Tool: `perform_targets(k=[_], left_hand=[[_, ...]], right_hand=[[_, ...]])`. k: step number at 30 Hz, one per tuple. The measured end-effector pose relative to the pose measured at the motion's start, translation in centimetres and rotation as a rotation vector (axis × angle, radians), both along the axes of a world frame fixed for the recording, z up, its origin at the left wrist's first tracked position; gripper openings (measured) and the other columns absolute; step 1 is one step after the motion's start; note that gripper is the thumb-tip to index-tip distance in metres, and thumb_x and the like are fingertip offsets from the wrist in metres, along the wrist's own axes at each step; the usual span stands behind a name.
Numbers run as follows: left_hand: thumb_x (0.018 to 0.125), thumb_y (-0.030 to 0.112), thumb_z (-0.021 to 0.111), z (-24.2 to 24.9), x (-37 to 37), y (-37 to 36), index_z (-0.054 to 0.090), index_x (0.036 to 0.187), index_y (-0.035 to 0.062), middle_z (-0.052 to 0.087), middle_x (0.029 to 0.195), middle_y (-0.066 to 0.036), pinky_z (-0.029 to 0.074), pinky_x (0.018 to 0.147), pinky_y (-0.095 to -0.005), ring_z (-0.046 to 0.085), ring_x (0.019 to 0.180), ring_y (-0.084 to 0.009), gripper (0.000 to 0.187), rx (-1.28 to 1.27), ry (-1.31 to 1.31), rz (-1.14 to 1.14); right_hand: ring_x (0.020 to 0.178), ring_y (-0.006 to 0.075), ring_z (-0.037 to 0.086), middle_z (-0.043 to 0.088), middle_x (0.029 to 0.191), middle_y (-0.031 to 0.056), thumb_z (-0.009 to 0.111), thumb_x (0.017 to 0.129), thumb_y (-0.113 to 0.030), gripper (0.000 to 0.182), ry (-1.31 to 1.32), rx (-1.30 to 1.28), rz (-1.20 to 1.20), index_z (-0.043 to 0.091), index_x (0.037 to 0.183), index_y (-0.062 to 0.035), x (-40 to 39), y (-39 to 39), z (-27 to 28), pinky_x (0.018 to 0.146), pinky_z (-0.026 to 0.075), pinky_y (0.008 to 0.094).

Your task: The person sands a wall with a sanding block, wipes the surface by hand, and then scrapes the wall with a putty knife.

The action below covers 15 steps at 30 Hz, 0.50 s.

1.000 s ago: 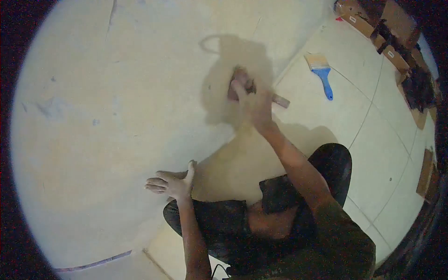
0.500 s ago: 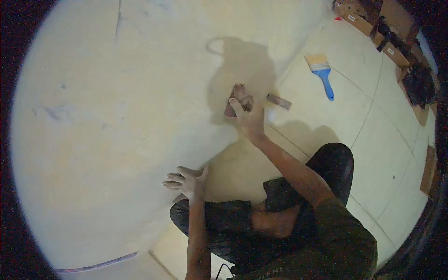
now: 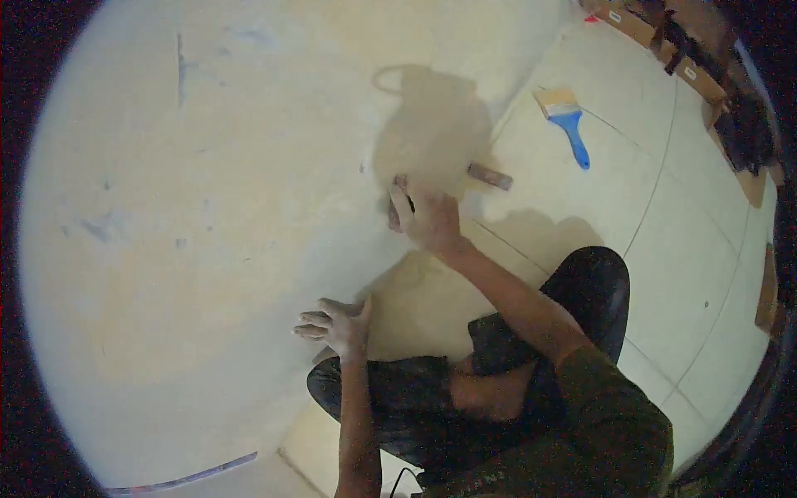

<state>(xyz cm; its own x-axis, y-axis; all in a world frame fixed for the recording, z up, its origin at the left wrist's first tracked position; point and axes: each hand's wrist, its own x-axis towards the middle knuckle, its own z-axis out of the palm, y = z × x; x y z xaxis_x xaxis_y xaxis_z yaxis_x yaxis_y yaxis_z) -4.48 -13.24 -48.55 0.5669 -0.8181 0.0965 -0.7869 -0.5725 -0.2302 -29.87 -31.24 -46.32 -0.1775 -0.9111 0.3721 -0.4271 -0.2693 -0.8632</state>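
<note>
My right hand [image 3: 427,217] is closed around a dusty reddish-brown piece of sandpaper [image 3: 395,214], pressed against the pale, patchy wall [image 3: 207,274]. Most of the sandpaper is hidden beneath the fingers; a brown edge shows at the left. Lower down, my left hand [image 3: 336,326], whitened with dust, rests on the wall with its fingers spread and nothing in it. A small brown block [image 3: 490,177] lies on the floor just right of my right hand.
Beyond the block, a wide paintbrush [image 3: 568,133] with a blue handle lies on the tiled floor [image 3: 656,274]. Cardboard boxes [image 3: 701,79] holding dark items line the upper right. My bent knees [image 3: 589,290] are below my hands. Shadows fall across the wall.
My right hand has moved slightly down and left along the wall with the sandpaper, now covering more of it. My left hand stays spread in nearly the same spot. The view has shifted slightly.
</note>
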Motion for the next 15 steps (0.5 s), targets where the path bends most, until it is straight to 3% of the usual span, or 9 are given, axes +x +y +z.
perform_targets(k=[4,6,8,12,14,15], left_hand=[[0.068,0.087,0.07,0.6,-0.8,-0.1,0.005,0.162,-0.0039,-0.017,0.158,-0.048,0.006,0.106,-0.0875,-0.023,0.141,-0.071,0.146,0.046,0.005,0.044],[0.068,0.087,0.07,1.3,-1.4,-0.4,0.003,0.162,-0.0037,-0.017,0.158,-0.048,0.003,0.106,-0.0868,-0.023,0.141,-0.0707,0.146,0.056,0.056,0.091],[0.069,0.087,0.07,1.3,-2.1,-0.8,0.003,0.162,-0.0037,-0.017,0.158,-0.048,0.0,0.107,-0.086,-0.023,0.142,-0.0703,0.147,0.052,0.073,0.098],[0.069,0.087,0.07,1.5,-1.6,-0.6,0.003,0.162,-0.0039,-0.016,0.158,-0.048,-0.004,0.107,-0.0852,-0.023,0.142,-0.0698,0.146,0.038,0.102,0.07],[0.069,0.088,0.068,1.6,-1.7,-0.2,0.009,0.161,-0.0037,-0.013,0.158,-0.049,-0.003,0.106,-0.0862,-0.022,0.141,-0.0712,0.143,0.04,0.1,0.08],[0.069,0.089,0.068,1.5,-1.7,-0.6,0.014,0.161,-0.0035,-0.01,0.157,-0.05,-0.001,0.105,-0.0872,-0.022,0.14,-0.0725,0.14,0.046,0.059,0.078]], right_hand=[[0.074,0.037,0.073,0.074,0.085,0.0201,0.056,0.101,-0.047,0.047,0.309,0.206,0.051,0.071,0.116,-0.0047,-3.2,-3.2,0.2,0.074,0.058,0.0508],[0.07,0.0369,0.073,0.074,0.084,0.0199,0.057,0.1,-0.044,0.047,0.27,0.059,-0.036,0.068,0.122,-0.0033,-3.0,-2.6,0.5,0.073,0.058,0.0507],[0.068,0.0373,0.071,0.073,0.083,0.0198,0.06,0.098,-0.042,0.052,0.161,-0.308,-0.175,0.064,0.13,-0.0015,0.0,-1.0,-2.0,0.071,0.058,0.0508],[0.077,0.0377,0.072,0.074,0.091,0.0167,0.064,0.093,-0.032,0.056,0.409,0.22,0.096,0.057,0.141,-0.006,-2.9,-2.5,1.1,0.072,0.058,0.053],[0.077,0.0357,0.073,0.074,0.088,0.0128,0.064,0.091,-0.025,0.061,0.336,0.262,0.132,0.052,0.148,-0.007,-4.4,-2.7,3.8,0.07,0.058,0.0537],[0.078,0.0369,0.072,0.074,0.087,0.0143,0.062,0.094,-0.029,0.051,0.3,0.051,0.03,0.057,0.14,-0.0068,-3.1,-2.5,2.3,0.072,0.058,0.0534]])
